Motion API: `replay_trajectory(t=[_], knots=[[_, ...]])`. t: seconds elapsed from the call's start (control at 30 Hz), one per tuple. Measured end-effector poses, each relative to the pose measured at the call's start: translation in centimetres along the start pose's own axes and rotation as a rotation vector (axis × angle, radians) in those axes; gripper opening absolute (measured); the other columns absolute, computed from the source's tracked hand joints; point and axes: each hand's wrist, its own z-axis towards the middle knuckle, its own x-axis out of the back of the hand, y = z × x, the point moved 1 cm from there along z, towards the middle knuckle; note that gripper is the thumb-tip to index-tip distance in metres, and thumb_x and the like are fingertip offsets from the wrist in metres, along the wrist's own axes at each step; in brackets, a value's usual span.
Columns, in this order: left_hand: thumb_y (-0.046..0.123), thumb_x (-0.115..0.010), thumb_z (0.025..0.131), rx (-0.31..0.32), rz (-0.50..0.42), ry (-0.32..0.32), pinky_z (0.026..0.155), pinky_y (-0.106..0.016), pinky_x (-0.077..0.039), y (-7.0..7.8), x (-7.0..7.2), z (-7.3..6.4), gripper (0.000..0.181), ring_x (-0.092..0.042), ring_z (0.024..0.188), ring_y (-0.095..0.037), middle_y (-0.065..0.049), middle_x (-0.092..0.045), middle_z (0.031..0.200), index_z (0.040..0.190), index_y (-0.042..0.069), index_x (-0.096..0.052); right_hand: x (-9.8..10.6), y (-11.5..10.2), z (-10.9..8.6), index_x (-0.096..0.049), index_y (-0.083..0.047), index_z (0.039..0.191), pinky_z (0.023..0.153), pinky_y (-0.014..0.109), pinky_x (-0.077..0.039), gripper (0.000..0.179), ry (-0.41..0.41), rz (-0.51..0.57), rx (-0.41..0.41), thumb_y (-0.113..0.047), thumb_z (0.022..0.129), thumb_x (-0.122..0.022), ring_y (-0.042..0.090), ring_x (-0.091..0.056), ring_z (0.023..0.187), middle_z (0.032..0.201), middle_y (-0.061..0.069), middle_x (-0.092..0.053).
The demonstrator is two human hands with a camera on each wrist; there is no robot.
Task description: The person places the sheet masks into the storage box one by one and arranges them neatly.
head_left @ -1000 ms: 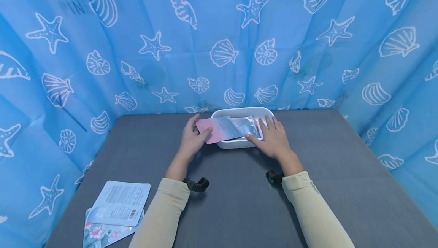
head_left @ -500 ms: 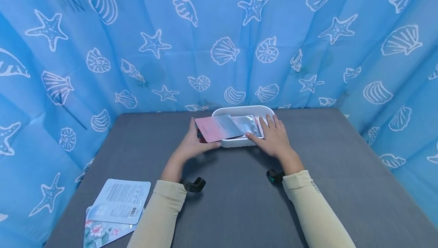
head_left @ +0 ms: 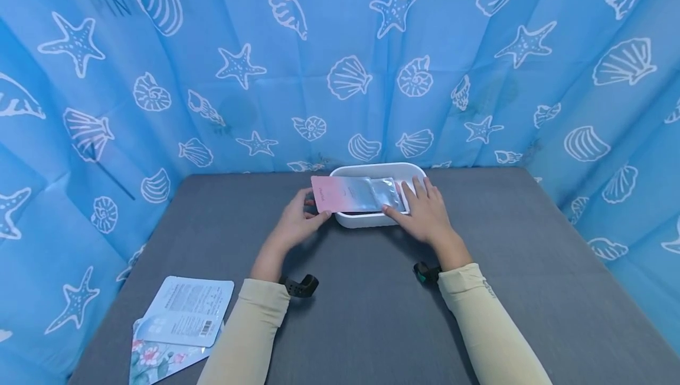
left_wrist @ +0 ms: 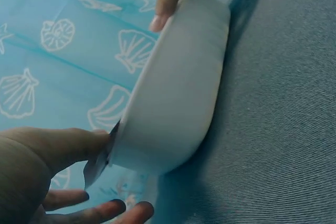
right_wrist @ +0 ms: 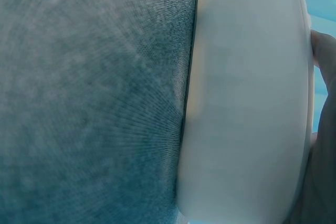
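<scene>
A white oval-ended tub (head_left: 366, 221) stands at the back of the table. A flat pink-to-blue sheet mask packet (head_left: 342, 193) lies across its left end, sticking out over the rim. Beside it a silvery packet (head_left: 388, 191) lies in the tub. My left hand (head_left: 294, 225) is at the packet's outer end; in the left wrist view its thumb touches the packet edge (left_wrist: 95, 169) while the other fingers spread apart below. My right hand (head_left: 428, 217) rests over the tub's right end, fingers extended, its thumb at the near rim.
Two more packets lie at the table's front left, a pale blue one (head_left: 187, 308) partly over a flower-printed one (head_left: 151, 361). A blue shell-print curtain (head_left: 297, 78) closes off the back and sides of the grey table (head_left: 366, 314).
The pink-to-blue packet has turned from slanted to nearly in line with the tub and shifted slightly right. My left hand has gone from holding its end to touching its edge; the right hand stays put.
</scene>
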Motion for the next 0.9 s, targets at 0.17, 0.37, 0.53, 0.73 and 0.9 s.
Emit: replay_trajectory(t=[0.17,0.37,0.53,0.73,0.9], knots=[[0.03,-0.07,0.104,-0.028,0.015,0.017,0.093,-0.047,-0.06,-0.1,-0.5,0.1,0.061,-0.069,0.111,-0.032,-0.018,-0.059,0.146,0.157,0.011,-0.045,-0.1,-0.1,0.0,-0.025,-0.005,0.168,0.131,0.067,-0.005,0.103,-0.002,0.001,-0.005,-0.08,0.099,-0.04,0.048,0.001,0.164,0.177,0.025,-0.01],[0.025,-0.067,0.105,-0.068,0.021,0.036,0.087,-0.045,-0.058,0.1,-0.9,0.1,0.051,-0.067,0.103,-0.029,-0.019,-0.062,0.141,0.151,0.009,-0.052,0.0,-0.3,-0.1,-0.026,-0.005,0.168,0.132,0.066,-0.005,0.101,-0.006,0.0,0.001,-0.078,0.1,-0.041,0.048,0.0,0.165,0.176,0.025,-0.013],[0.022,-0.065,0.107,-0.09,0.05,0.083,0.092,-0.046,-0.058,0.0,-1.3,0.1,0.042,-0.066,0.106,-0.028,-0.017,-0.063,0.141,0.146,0.01,-0.059,0.1,-0.4,-0.1,-0.026,-0.005,0.168,0.131,0.067,-0.004,0.102,-0.006,0.006,0.002,-0.079,0.1,-0.04,0.049,0.001,0.164,0.176,0.026,-0.012],[0.023,-0.066,0.106,-0.09,0.072,0.091,0.088,-0.045,-0.06,0.4,-1.6,0.0,0.04,-0.067,0.104,-0.028,-0.017,-0.063,0.14,0.144,0.011,-0.062,0.0,-0.3,-0.1,-0.027,-0.006,0.168,0.131,0.067,-0.005,0.102,-0.002,0.003,-0.008,-0.08,0.099,-0.04,0.049,0.001,0.164,0.177,0.026,-0.012],[0.029,-0.07,0.104,-0.097,0.113,0.055,0.09,-0.044,-0.06,0.4,-2.1,0.0,0.05,-0.067,0.105,-0.027,-0.017,-0.06,0.141,0.149,0.012,-0.058,-0.1,-0.2,-0.1,-0.028,-0.005,0.168,0.131,0.067,-0.005,0.101,0.008,0.006,-0.001,-0.079,0.1,-0.04,0.049,0.0,0.164,0.176,0.026,-0.014]])
